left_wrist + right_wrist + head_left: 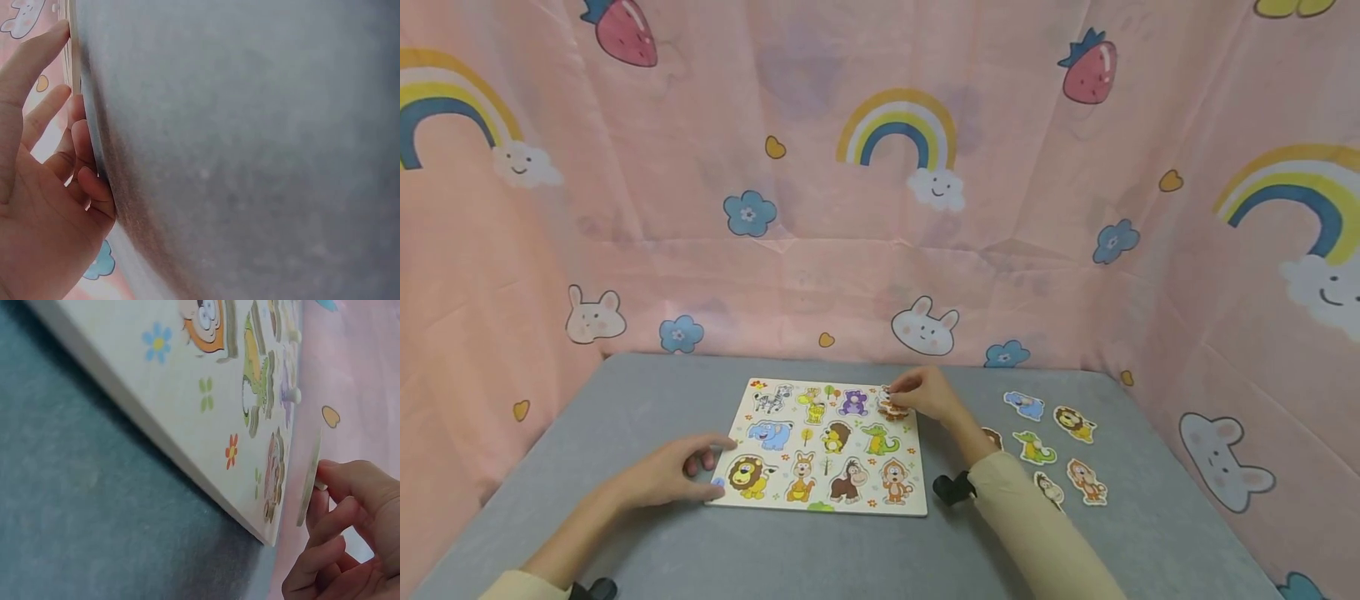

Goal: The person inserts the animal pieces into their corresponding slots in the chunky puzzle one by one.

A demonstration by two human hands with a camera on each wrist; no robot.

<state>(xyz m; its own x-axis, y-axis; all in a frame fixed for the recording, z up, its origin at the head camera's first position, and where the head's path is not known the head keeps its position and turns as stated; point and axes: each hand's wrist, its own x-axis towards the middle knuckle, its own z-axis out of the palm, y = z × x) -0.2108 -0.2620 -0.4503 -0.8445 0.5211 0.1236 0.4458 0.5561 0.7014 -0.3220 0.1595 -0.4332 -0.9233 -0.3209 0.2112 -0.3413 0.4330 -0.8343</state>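
Note:
A cream wooden puzzle board (887,510) with animal pictures lies on the table. Above its far right corner, my right hand (925,393) pinches a small brown-and-white animal piece (892,408) by its knob. The right wrist view shows this piece (309,487) edge-on, raised off the board near a piece-shaped recess (272,475). Knobs stand up from the purple bear (853,403) and another piece behind it. My left hand (662,471) rests at the board's left edge, thumb by the near corner and fingers loosely bent, touching the edge.
Loose animal pieces lie right of the board: an elephant (1024,406), a lion (1075,424), a crocodile (1034,448), a monkey (1086,482) and a gorilla (1048,489). Another brown piece (992,437) is partly hidden by my right forearm. A pink patterned curtain (820,275) surrounds the grey table (647,400).

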